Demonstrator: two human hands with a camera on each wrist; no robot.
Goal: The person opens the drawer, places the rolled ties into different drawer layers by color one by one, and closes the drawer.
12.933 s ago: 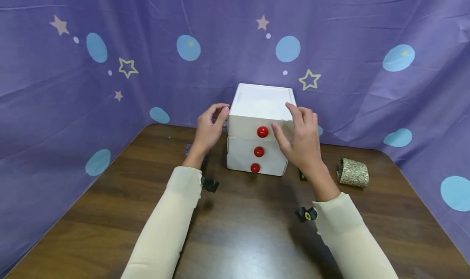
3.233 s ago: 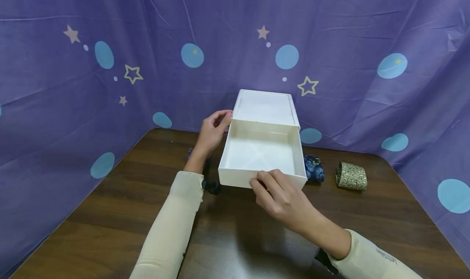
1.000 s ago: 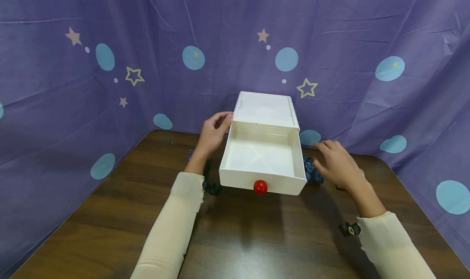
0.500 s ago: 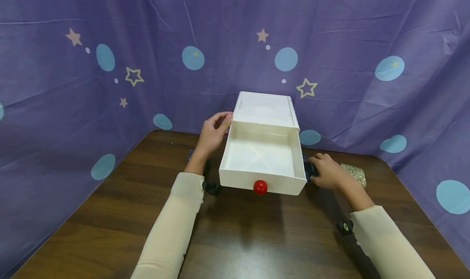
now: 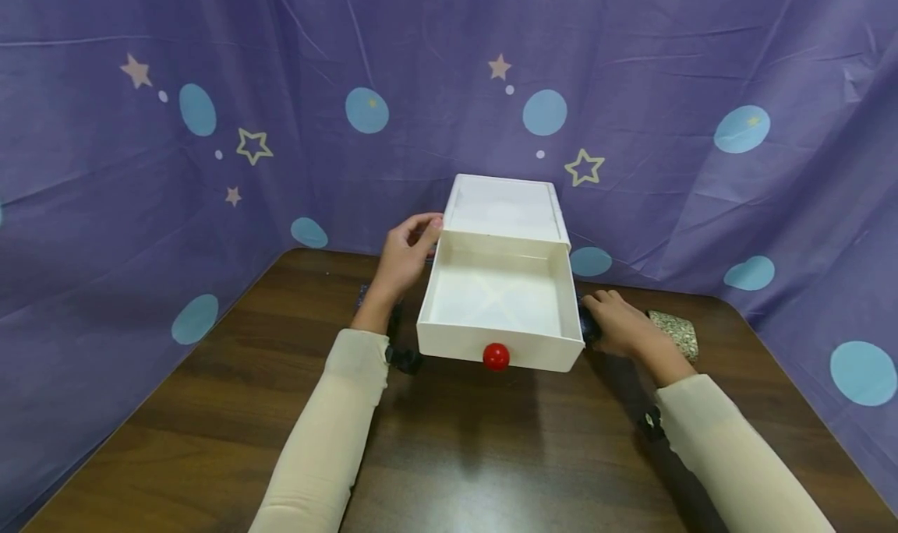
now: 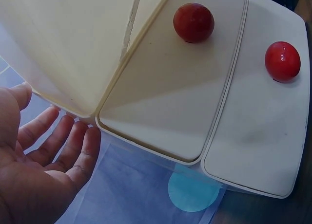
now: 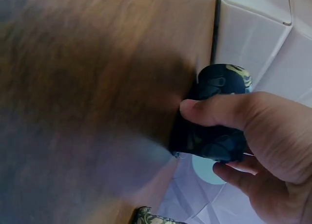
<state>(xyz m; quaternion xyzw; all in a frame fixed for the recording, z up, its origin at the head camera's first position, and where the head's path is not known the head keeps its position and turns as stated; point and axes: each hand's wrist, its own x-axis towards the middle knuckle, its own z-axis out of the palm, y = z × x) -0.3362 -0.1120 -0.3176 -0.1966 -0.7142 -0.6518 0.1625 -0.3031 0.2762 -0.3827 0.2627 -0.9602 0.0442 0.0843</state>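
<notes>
A small white drawer unit stands at the back of the table, with its top drawer pulled out and nothing inside. The drawer front carries a red knob. My left hand touches the unit's left side near the top; in the left wrist view its fingers are loosely extended along that wall. To the right of the unit, my right hand grips a dark blue patterned cloth roll, thumb on one side and fingers on the other. The head view mostly hides this roll behind hand and drawer.
A gold-and-black patterned roll lies right of my right hand. Behind my left wrist, a dark blue patterned item shows partly. Lower drawers with red knobs are shut. A purple curtain hangs behind the wooden table.
The top drawer was pulled out by my right hand, which then let go of its front. That hand moved right and down and took hold of the dark blue roll. My left hand stayed put.
</notes>
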